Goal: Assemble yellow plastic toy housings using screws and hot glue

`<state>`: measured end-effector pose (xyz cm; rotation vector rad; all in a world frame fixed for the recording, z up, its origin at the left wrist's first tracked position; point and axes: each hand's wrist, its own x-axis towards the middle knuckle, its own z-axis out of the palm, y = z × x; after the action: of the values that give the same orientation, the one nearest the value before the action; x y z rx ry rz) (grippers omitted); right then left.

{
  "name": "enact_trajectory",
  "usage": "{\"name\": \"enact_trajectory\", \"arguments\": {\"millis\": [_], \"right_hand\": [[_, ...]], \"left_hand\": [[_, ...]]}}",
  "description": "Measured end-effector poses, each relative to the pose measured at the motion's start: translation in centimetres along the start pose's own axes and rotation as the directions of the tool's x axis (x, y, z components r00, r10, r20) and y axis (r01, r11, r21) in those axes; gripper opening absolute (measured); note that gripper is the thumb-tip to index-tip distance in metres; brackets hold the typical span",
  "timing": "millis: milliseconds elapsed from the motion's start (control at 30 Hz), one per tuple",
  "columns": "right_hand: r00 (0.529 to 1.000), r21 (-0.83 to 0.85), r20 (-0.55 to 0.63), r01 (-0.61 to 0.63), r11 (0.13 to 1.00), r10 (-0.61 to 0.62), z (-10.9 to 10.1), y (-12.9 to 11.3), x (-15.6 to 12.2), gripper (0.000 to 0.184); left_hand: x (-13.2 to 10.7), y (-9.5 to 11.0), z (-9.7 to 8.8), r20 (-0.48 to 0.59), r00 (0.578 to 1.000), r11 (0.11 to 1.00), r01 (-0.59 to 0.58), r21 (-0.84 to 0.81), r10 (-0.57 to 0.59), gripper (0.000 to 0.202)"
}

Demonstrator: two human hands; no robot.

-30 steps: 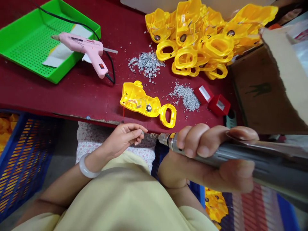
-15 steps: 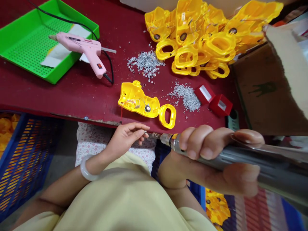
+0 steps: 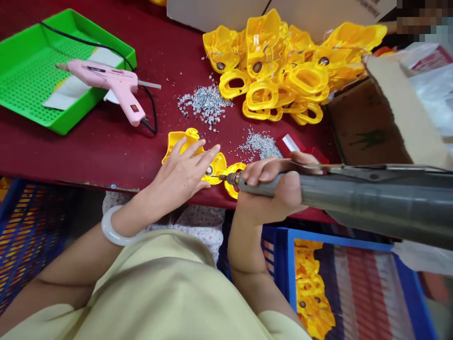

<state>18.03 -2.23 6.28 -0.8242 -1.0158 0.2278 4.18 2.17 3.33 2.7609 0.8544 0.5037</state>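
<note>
My right hand is wrapped round a grey power screwdriver, held level with its bit pointing left. The bit's tip reaches the yellow plastic shell on the table, close to the round metal part inside it; whether it touches a screw I cannot make out. Over the shell's left half lies my left hand, fingers spread, hiding much of it. Behind the shell are a heap of shiny short screws and a heap of thinner screws.
A pink glue gun rests on the green tray, its cord trailing. Many yellow shells are piled at the back. At right stand a cardboard box and a red box. Blue crates flank me below the table.
My left hand has moved from the table's front edge onto the shell and spread its fingers. The screwdriver has come forward and left, its bit now at the shell.
</note>
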Motion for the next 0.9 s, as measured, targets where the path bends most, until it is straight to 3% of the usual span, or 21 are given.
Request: {"name": "enact_trajectory", "arguments": {"millis": [300,733,900], "right_hand": [[0.998,0.027,0.064,-0.029,0.999,0.028,0.09,0.49,-0.44,0.019],[0.990,-0.158,0.138,-0.018,0.987,0.040,-0.15,0.58,-0.43,0.014],[0.972,-0.032,0.233,-0.014,0.999,0.021,-0.28,1.00,-0.14,0.015]], "left_hand": [[0.01,0.28,-0.39,0.028,0.998,0.997,0.054,-0.047,-0.053,0.065],[-0.28,0.14,0.26,-0.019,0.999,0.995,0.049,-0.092,-0.051,0.061],[-0.25,0.12,0.33,-0.023,0.999,0.995,0.036,-0.097,-0.038,0.055]]}}
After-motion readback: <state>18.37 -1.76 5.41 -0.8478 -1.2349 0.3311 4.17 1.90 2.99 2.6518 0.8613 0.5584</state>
